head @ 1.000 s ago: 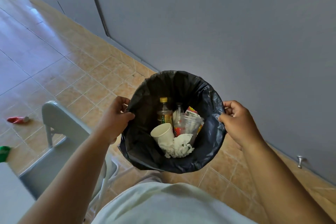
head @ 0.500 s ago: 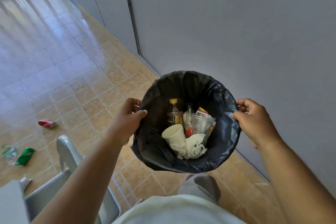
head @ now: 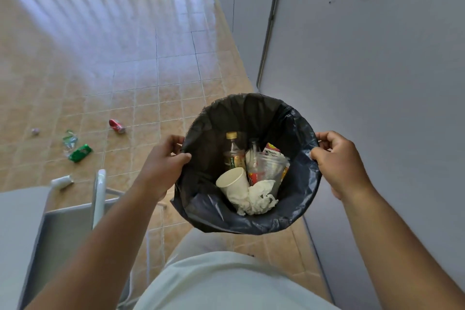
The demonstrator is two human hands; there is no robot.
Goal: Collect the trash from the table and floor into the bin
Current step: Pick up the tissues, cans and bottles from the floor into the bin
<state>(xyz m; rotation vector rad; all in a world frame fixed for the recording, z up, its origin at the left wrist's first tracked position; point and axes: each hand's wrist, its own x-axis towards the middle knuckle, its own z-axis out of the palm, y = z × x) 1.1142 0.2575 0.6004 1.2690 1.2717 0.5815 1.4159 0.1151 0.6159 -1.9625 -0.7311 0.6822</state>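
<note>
I carry a round bin (head: 299, 131) lined with a black bag in front of my body. My left hand (head: 164, 162) grips its left rim and my right hand (head: 338, 158) grips its right rim. Inside lie a paper cup (head: 232, 182), crumpled tissue (head: 260, 196), a tea bottle (head: 234, 153), a clear plastic cup (head: 270, 166) and a red wrapper (head: 271, 147). On the tiled floor to the left lie a red can (head: 117, 126), a green wrapper (head: 80, 152), a crushed clear bottle (head: 69, 138), a small grey scrap (head: 35, 131) and a white cup (head: 61, 181).
A grey folding chair (head: 98, 199) stands at the lower left beside a table edge (head: 15, 221). A grey wall (head: 377, 83) runs along the right. The tiled floor (head: 151, 83) stretches ahead toward bright railings.
The view has swung left and upward, bringing more floor and the scattered trash into sight. Both hands keep the same hold on the bin rim.
</note>
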